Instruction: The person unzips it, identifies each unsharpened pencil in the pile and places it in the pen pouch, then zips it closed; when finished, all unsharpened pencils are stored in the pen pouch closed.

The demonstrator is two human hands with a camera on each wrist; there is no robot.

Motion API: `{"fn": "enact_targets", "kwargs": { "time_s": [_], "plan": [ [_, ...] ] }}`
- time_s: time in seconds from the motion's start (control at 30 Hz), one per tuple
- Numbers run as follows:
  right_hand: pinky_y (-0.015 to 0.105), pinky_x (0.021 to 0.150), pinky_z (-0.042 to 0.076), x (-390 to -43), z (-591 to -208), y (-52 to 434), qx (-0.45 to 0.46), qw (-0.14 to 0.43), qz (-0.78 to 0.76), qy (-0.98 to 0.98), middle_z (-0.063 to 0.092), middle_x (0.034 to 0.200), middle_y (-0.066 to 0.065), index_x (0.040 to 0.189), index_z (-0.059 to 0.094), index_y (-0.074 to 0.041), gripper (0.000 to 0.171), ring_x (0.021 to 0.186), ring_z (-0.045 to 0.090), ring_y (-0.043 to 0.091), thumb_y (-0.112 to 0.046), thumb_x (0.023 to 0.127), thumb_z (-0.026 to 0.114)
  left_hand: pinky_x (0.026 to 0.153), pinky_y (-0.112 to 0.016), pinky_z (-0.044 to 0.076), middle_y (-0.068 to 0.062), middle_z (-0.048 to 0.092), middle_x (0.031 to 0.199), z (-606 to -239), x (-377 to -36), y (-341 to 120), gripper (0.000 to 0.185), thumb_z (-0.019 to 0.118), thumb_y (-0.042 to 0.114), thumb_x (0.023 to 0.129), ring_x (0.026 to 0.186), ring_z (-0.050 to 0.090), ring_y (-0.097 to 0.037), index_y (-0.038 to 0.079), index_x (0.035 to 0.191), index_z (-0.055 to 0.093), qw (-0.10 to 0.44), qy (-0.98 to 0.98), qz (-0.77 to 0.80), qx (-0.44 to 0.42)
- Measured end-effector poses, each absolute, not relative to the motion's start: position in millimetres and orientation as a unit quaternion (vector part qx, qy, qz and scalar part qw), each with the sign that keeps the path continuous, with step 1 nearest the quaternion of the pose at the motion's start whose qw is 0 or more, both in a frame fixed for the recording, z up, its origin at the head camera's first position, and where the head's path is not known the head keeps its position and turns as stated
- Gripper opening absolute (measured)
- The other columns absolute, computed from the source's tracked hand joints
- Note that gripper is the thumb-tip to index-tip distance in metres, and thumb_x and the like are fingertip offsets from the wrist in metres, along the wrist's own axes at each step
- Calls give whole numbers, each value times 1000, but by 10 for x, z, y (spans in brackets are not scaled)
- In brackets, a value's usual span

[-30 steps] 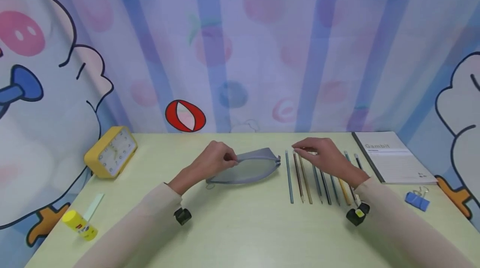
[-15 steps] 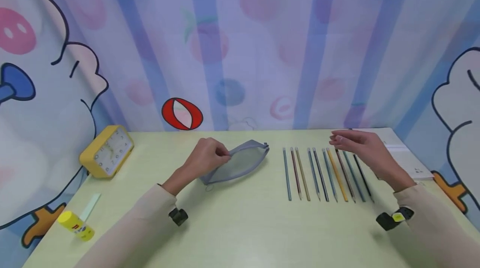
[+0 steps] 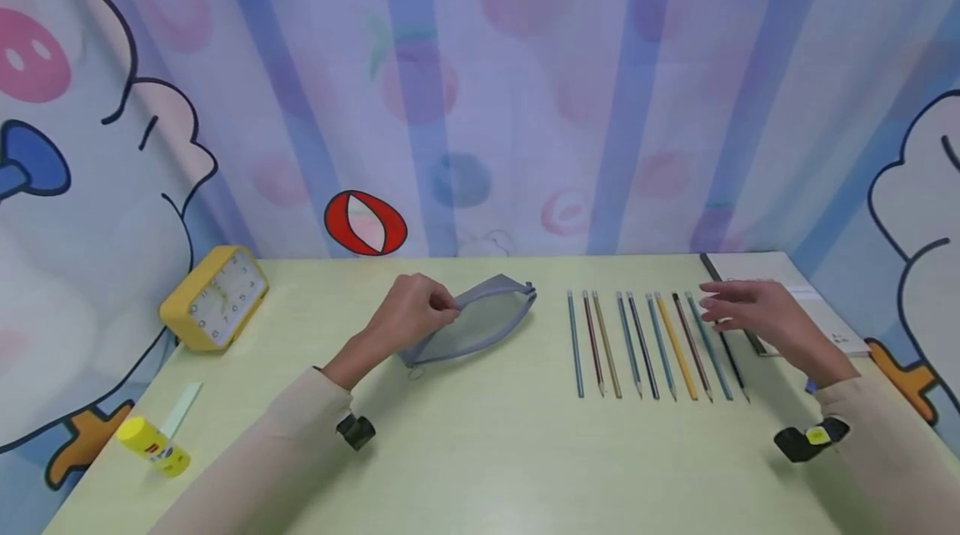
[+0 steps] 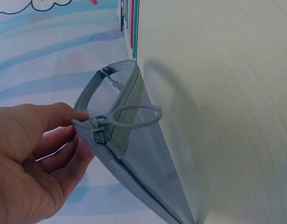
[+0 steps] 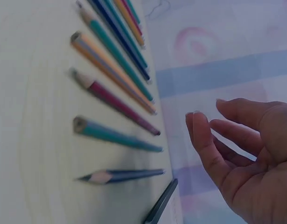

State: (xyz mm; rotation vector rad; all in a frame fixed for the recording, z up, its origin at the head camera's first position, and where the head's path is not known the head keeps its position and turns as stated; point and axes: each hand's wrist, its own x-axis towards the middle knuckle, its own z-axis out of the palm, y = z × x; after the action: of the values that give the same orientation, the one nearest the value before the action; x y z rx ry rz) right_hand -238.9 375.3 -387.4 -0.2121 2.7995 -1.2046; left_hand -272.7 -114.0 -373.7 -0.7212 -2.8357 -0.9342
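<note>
left grip (image 3: pixel 411 316) pinches pouch (image 3: pixel 480 325) | right grip (image 3: pixel 753 314) spread above pencils (image 3: pixel 652 343) | notebook (image 3: pixel 795 302) print unreadable

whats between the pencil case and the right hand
In the head view, the row of pencils lies between the pencil case and the right hand.

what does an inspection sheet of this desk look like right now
surface: pale green table, flat.
job's things: grey pencil case, mouth held open; row of pencils side by side.
clutter: yellow clock, glue stick, notebook.
hands: left hand pinches the case's zip edge; right hand open over the rightmost pencils, holding nothing.
cables: nothing seen.
surroundings: cartoon curtain behind.
</note>
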Motion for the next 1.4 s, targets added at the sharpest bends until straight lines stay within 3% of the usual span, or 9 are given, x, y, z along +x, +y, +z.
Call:
{"fn": "enact_targets", "kwargs": {
  "time_s": [0.17, 0.37, 0.63, 0.87, 1.0, 1.1, 1.2, 1.27, 1.4],
  "plan": [
    [41, 78, 60, -2428, -4007, 3822, -54, 55, -374, 924, 71, 116, 25, 148, 44, 6, 59, 88, 74, 22, -30, 103, 57, 66, -25, 56, -4, 78, 84, -3731, -2735, -1127, 10, 75, 14, 89, 73, 68, -10, 7, 90, 81, 30, -927, -301, -221],
    [32, 54, 48, -2462, -4110, 3806, -56, 41, -307, 949, 74, 92, 13, 143, 48, 10, 56, 62, 64, 17, -22, 99, 62, 67, -25, 56, -3, 78, 84, -3748, -2738, -1106, 9, 76, 14, 88, 73, 67, -10, 8, 90, 81, 23, -931, -300, -205],
    [34, 52, 50, -2481, -4177, 3659, -46, 40, -255, 965, 71, 94, 26, 138, 47, 18, 55, 60, 62, 16, -13, 96, 63, 66, -25, 56, -4, 78, 85, -3731, -2685, -1135, 9, 76, 13, 88, 72, 67, -10, 7, 91, 81, 22, -928, -309, -208],
    [36, 58, 51, -2524, -4201, 3578, -78, -14, -197, 977, 70, 100, 33, 128, 56, 20, 46, 70, 66, 22, -7, 92, 66, 66, -25, 56, -4, 78, 84, -3727, -2696, -1171, 9, 75, 13, 88, 71, 67, -10, 7, 90, 81, 25, -929, -303, -210],
    [35, 55, 45, -2542, -4179, 3521, -80, -11, -181, 980, 68, 82, 24, 117, 63, 18, 34, 61, 57, 18, -4, 92, 65, 66, -25, 56, -3, 78, 83, -3737, -2714, -1183, 8, 75, 13, 88, 71, 67, -9, 7, 90, 81, 30, -930, -299, -211],
    [31, 50, 35, -2556, -4164, 3481, -81, -9, -174, 981, 50, 62, 7, 89, 66, 8, 12, 52, 42, 14, -2, 92, 61, 66, -25, 56, -3, 77, 83, -3740, -2718, -1186, 8, 76, 13, 88, 71, 67, -9, 7, 89, 81, 31, -930, -298, -213],
    [30, 51, 29, -2565, -4148, 3439, -77, -15, -171, 982, 33, 63, 0, 71, 53, -4, 19, 52, 32, 13, 0, 89, 58, 66, -25, 56, -4, 77, 82, -3740, -2714, -1190, 8, 75, 13, 88, 71, 67, -10, 7, 89, 81, 34, -930, -297, -214],
    [30, 51, 29, -2565, -4140, 3420, -67, -15, -171, 983, 37, 64, 3, 70, 54, -3, 18, 53, 33, 14, -1, 88, 59, 66, -25, 56, -4, 77, 82, -3741, -2710, -1194, 8, 75, 13, 89, 71, 67, -10, 7, 89, 81, 34, -931, -296, -212],
    [31, 51, 32, -2562, -4135, 3414, -46, -12, -180, 982, 54, 71, 15, 88, 64, 13, 16, 54, 39, 16, -3, 87, 61, 67, -25, 56, -4, 77, 83, -3744, -2699, -1199, 9, 75, 14, 89, 71, 67, -10, 7, 89, 81, 32, -931, -297, -208]
  ]
}}
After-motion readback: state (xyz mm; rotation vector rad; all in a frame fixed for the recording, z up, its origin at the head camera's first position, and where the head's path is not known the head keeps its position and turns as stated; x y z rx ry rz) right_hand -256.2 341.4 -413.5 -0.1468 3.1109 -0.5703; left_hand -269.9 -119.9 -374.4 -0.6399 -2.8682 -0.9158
